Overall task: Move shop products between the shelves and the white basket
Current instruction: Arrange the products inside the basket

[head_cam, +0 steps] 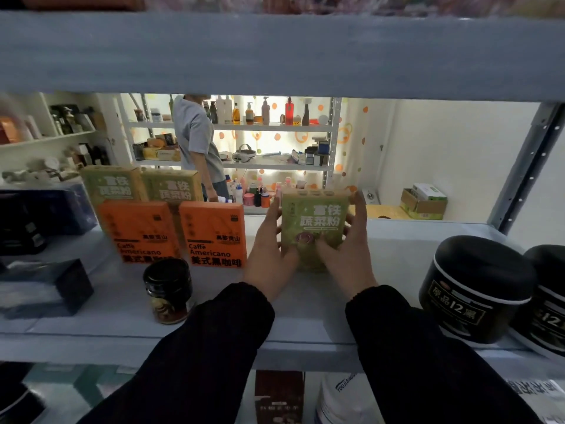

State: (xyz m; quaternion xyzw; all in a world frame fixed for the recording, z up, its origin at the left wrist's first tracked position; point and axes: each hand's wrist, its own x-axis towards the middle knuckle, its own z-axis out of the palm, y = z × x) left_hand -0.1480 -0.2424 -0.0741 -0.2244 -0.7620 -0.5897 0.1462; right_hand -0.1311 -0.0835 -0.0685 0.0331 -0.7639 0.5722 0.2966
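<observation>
A green box (315, 221) with white Chinese lettering stands upright on the grey shelf board (394, 258), to the right of the orange boxes. My left hand (270, 255) holds its left side, fingers along the edge and thumb on the front. From the right, my right hand (348, 255) grips the box, fingertips reaching its top corner. Both dark sleeves stretch in from the bottom of the view. The white basket is not in view.
Two orange Caffè Americano boxes (214, 234) stand left of the hands, with two more green boxes (171, 186) behind them. A dark jar (168, 289) sits near the front edge. Black tubs (477, 289) fill the right end. A person (198, 148) stands at far shelves.
</observation>
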